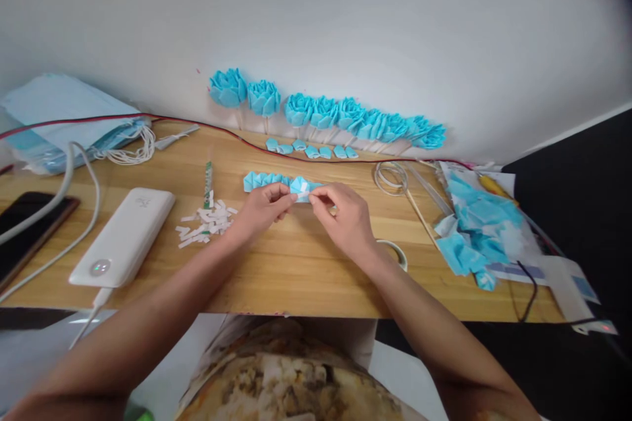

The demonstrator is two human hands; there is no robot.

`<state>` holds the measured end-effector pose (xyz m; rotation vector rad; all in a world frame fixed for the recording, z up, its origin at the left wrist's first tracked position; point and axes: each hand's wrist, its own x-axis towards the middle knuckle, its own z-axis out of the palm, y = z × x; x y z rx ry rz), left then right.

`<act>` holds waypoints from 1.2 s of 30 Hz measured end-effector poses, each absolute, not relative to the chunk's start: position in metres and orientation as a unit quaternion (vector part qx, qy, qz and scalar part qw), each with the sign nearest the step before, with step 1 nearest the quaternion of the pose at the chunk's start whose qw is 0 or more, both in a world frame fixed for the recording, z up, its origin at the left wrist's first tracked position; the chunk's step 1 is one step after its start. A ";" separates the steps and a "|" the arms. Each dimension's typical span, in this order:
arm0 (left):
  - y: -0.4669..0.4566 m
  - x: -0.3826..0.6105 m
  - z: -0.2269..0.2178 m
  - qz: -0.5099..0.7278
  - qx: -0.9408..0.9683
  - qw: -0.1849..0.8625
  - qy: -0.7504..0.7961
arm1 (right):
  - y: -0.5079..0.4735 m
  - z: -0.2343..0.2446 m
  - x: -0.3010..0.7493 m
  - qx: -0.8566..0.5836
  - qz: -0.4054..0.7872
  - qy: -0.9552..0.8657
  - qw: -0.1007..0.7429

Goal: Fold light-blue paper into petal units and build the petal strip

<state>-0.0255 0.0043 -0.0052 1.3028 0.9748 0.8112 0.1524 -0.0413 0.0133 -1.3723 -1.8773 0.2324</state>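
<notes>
Between both hands, over the middle of the table, is a folded blue petal [298,185] with a small white strip on it. My left hand [269,207] pinches its lower left edge with thumb and forefinger. At its right side, my right hand [343,214] has thumb and forefinger closed on the edge. Just behind the hands runs a row of folded blue petals [261,180], partly hidden. A pile of small white strips [210,220] lies left of my left hand, with a narrow green strip [208,181] beside it.
Blue flowers on sticks [299,110] lean along the wall. A white power bank [123,237], a phone [29,230] and blue face masks [64,118] are at left. Blue scraps [478,217], a tape roll [395,251] and a wire coil [390,177] are at right.
</notes>
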 end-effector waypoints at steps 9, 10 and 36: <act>0.003 -0.024 -0.007 0.343 0.590 0.607 0.408 | -0.043 -0.005 0.149 -0.536 0.035 -0.765 0.356; 0.003 -0.024 -0.008 0.341 0.603 0.595 0.407 | -0.043 -0.006 0.150 -0.536 0.039 -0.763 0.360; 0.003 -0.028 -0.001 0.297 0.594 0.644 0.380 | -0.035 0.000 0.163 -0.535 0.486 -0.534 0.439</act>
